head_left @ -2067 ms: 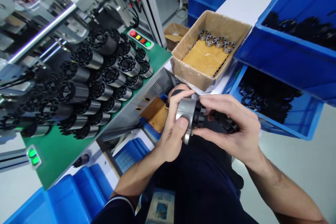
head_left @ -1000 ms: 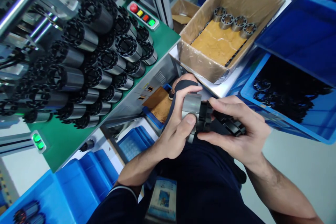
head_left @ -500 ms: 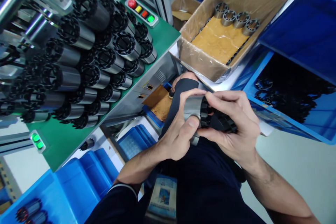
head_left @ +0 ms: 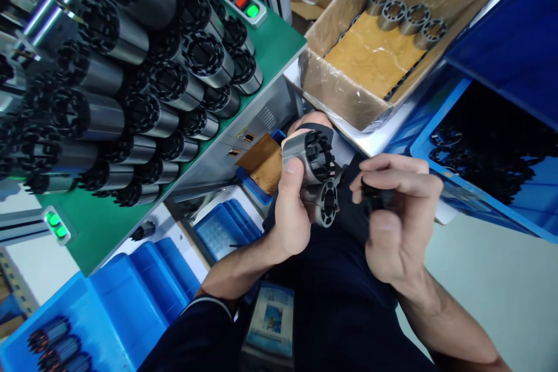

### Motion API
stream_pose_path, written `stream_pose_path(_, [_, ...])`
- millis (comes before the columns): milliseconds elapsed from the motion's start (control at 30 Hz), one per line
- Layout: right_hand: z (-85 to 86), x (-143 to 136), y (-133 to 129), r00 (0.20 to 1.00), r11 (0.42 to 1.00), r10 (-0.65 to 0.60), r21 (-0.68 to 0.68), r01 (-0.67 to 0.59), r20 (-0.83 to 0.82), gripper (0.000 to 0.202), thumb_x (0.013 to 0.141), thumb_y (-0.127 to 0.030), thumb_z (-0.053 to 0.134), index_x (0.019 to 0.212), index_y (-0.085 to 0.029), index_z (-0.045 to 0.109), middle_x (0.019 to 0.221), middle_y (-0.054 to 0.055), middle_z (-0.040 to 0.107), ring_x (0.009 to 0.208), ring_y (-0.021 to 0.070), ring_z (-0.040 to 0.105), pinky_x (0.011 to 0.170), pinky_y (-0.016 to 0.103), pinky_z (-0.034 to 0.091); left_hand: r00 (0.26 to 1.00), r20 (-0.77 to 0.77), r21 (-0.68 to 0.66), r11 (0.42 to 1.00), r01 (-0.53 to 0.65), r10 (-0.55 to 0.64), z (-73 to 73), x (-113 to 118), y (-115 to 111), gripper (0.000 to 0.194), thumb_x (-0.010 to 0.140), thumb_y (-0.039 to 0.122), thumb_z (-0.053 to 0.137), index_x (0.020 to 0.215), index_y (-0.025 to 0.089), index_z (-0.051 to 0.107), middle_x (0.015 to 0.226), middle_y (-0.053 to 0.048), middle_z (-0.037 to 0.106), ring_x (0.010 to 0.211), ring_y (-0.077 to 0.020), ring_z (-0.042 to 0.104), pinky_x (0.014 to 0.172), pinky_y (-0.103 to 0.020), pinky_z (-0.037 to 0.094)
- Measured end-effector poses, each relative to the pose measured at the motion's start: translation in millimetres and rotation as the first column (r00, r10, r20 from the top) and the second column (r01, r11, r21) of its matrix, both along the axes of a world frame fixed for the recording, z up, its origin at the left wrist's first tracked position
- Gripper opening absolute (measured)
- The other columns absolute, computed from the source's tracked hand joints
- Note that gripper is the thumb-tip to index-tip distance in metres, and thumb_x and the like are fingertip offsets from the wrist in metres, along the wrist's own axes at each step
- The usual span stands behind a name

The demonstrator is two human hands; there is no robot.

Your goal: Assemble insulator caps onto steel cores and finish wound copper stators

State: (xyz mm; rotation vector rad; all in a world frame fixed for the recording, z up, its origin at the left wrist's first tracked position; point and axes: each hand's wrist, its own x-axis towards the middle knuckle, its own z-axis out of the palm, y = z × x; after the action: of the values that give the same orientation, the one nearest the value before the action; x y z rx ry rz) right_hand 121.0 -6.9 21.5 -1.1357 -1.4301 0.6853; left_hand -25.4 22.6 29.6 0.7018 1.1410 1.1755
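Right hand drawn back from 2 metal cores; left fingers wrapped round both, right fingers half-curled around black part.

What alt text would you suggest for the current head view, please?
A person's left hand grips two slotted metal cores, one with a black toothed end; the right hand holds something black, blurred. Black-ended cores crowd a green bench at left; a cardboard box stands at upper right.
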Motion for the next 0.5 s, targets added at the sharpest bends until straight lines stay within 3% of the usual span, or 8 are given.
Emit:
stream_pose_path(67, [-1.9, -2, -1, 0.998, 0.999, 0.045, 0.024, -0.046, 0.05, 0.04, 0.109, -0.041, 0.084, 0.146, -0.033, 0.073, 0.139, 0.013, 0.074, 0.13, 0.0361, 0.075, 0.107, 0.061, 0.069, 0.995, 0.046, 0.016, 0.995, -0.094, 0.093, 1.8, 0, -1, 0.06, 0.113, 0.083, 0.044, 0.105, 0.029, 0.071, 0.121, -0.012, 0.086, 0.15, -0.0398, 0.073, 0.115, -0.061, 0.07])
stream_pose_path(167, [-6.3, -11, -1, 0.996, 0.997, 0.072, 0.043, -0.07, -0.047, 0.064, 0.095, -0.031, 0.102, 0.152, -0.032, 0.071, 0.142, 0.011, 0.079, 0.128, 0.0338, 0.081, 0.106, 0.056, 0.072, 0.987, 0.063, 0.019, 0.989, -0.147, 0.146, 7.3, -1, -1, 0.065, 0.114, 0.084, 0.04, 0.109, 0.03, 0.074, 0.122, -0.012, 0.087, 0.149, -0.0411, 0.074, 0.11, -0.061, 0.073])
stream_pose_path(267, [-12.9, -20, -1, 0.988, 0.993, 0.098, 0.082, -0.088, -0.124, 0.054, 0.095, -0.039, 0.104, 0.141, -0.031, 0.077, 0.141, 0.012, 0.085, 0.127, 0.0356, 0.085, 0.108, 0.06, 0.072, 0.985, 0.003, 0.008, 0.985, -0.175, 0.175, 13.5, -1, 0, 0.077, 0.112, 0.091, 0.033, 0.128, 0.03, 0.077, 0.129, -0.013, 0.087, 0.147, -0.0423, 0.075, 0.108, -0.061, 0.073])
stream_pose_path(367, [-17.2, -21, -1, 0.994, 0.989, 0.089, 0.12, -0.082, -0.062, 0.04, 0.097, -0.047, 0.102, 0.128, -0.031, 0.084, 0.142, 0.012, 0.088, 0.122, 0.0362, 0.086, 0.1, 0.06, 0.073, 0.985, -0.032, 0.011, 0.985, -0.17, 0.17, 15.4, -1, -1, 0.087, 0.11, 0.097, 0.028, 0.147, 0.033, 0.075, 0.13, -0.011, 0.088, 0.142, -0.0424, 0.078, 0.105, -0.062, 0.072])
stream_pose_path(500, [-13.9, -12, -2, 0.992, 0.988, 0.128, 0.089, -0.128, 0.007, 0.043, 0.097, -0.033, 0.099, 0.138, -0.033, 0.087, 0.161, 0.011, 0.079, 0.123, 0.0341, 0.086, 0.089, 0.054, 0.076, 0.991, -0.044, 0.014, 0.992, -0.126, 0.127, 12.1, -6, -1, 0.092, 0.108, 0.102, 0.027, 0.147, 0.034, 0.075, 0.13, -0.01, 0.087, 0.137, -0.0418, 0.079, 0.105, -0.063, 0.071])
